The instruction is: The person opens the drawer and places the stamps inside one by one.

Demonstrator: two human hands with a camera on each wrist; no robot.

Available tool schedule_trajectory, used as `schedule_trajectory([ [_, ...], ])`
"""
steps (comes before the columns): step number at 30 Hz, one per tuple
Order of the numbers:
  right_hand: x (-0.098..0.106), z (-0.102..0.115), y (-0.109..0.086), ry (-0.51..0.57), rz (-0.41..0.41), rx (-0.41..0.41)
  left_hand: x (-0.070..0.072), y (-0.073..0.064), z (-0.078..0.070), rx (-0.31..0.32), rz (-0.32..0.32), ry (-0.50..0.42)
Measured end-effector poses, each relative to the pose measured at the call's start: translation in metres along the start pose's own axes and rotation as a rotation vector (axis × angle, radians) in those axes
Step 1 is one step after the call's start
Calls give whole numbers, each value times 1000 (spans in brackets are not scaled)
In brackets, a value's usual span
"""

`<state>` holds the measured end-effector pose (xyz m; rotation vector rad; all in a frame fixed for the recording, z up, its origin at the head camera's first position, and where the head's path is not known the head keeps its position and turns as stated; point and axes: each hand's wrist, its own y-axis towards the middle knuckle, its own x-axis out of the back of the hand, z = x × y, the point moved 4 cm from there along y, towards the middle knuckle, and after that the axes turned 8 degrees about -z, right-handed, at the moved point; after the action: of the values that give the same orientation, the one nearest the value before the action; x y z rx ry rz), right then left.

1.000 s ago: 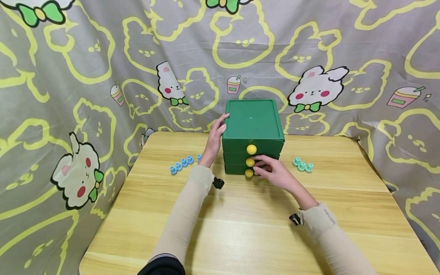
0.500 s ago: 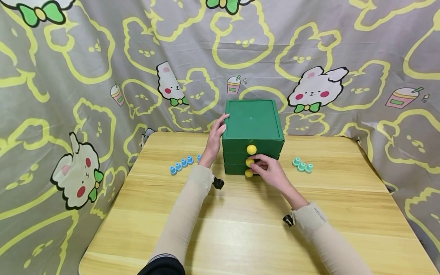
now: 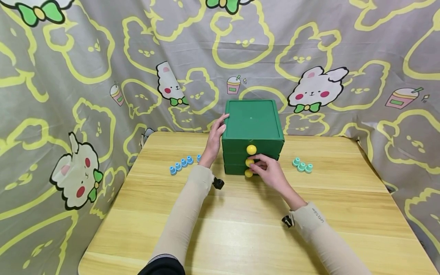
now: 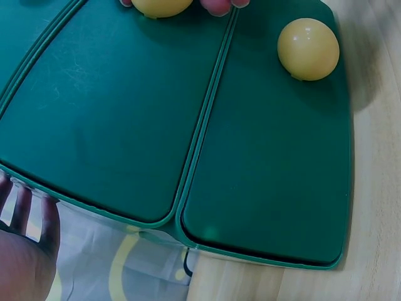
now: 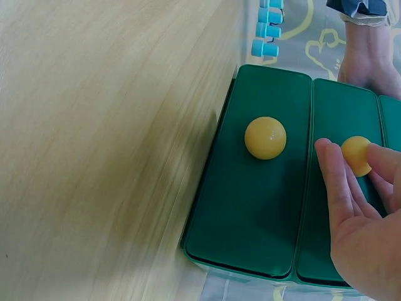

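A green three-drawer box (image 3: 252, 120) stands at the back of the table, its drawers pushed in. Each drawer front carries a round yellow knob. My right hand (image 3: 269, 172) pinches the middle knob (image 5: 357, 155) between thumb and fingers. Below it sits the bottom knob (image 5: 265, 138), and the top knob (image 3: 251, 149) shows above the hand. With its fingers stretched out, my left hand (image 3: 214, 142) rests against the box's left side. In the left wrist view, right fingertips (image 4: 216, 6) show at the middle knob, at the upper edge.
Several small blue pegs (image 3: 184, 163) stand in a row on the wooden table (image 3: 240, 229), left of the box. To the right are three mint-green pegs (image 3: 301, 167). A patterned curtain (image 3: 192, 46) hangs behind and on the left.
My right hand has moved slightly left, and its fingers have come together on the middle knob. The left hand and the box have stayed put.
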<state>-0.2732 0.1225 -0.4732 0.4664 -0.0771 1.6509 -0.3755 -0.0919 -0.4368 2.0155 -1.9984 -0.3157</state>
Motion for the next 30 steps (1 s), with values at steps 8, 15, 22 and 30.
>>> schedule_trajectory([
  [8, 1, 0, -2, -3, -5, 9, -1, 0, -1, -9, 4, 5],
  [15, 1, 0, -3, 1, -5, 19, -1, -1, -1, -15, 3, 9],
  [22, 2, 1, -6, -12, -1, 30, -1, -1, 0, -14, 2, 13],
  [30, 2, 4, -9, -67, -3, 31, 0, -1, 0, -17, 4, 6],
])
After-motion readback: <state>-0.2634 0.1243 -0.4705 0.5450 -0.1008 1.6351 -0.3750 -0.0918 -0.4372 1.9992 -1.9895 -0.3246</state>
